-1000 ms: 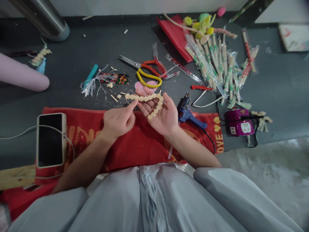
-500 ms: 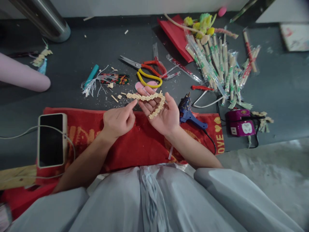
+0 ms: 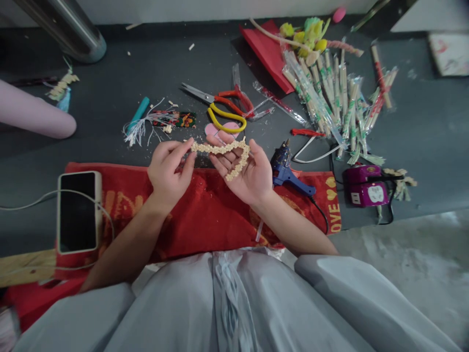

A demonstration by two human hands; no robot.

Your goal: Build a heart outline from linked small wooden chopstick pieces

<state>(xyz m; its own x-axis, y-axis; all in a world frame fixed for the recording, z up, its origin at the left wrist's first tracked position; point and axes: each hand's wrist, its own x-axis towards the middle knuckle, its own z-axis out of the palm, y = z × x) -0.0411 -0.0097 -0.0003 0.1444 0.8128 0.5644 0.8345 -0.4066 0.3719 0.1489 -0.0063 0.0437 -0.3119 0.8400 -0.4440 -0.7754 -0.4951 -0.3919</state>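
While the knobbly cream strip (image 3: 219, 149) lies bent across the unclenched right hand (image 3: 252, 177), the left hand (image 3: 169, 171) appears to pinch one end.
Likely step: inspection or positioning, near the far edge of the red towel (image 3: 207, 215); the next move calls for steady palm support.

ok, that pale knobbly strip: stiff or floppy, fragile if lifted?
The pale knobbly strip is probably fairly stiff: it runs almost straight between left hand and right hand before its sharp bend. Likely light, being slim. Possibly fragile, since it looks built from many small bits.
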